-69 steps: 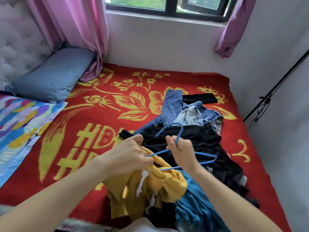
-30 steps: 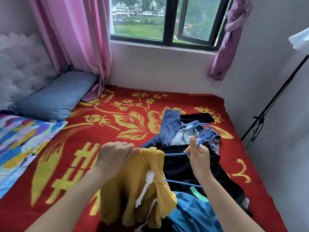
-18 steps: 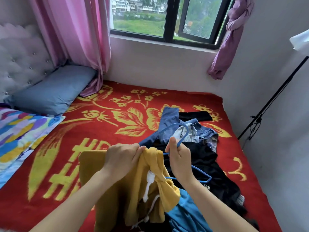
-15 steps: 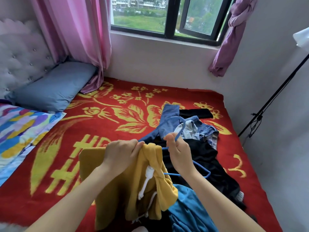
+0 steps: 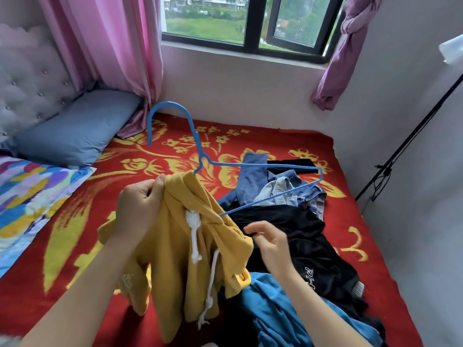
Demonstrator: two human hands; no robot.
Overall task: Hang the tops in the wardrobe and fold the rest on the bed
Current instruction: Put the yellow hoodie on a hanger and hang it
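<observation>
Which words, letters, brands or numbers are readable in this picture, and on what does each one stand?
"PH": white letters on the black garment; what follows runs out of sight.
Large yellow marks on the red blanket: partly covered by the yellow hoodie, not readable.
No other text shows.

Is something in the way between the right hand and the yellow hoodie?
Nothing visible is. The right hand is open right beside the yellow hoodie, which the left hand grips by the neck. The black garment lies under them, not between.
</observation>
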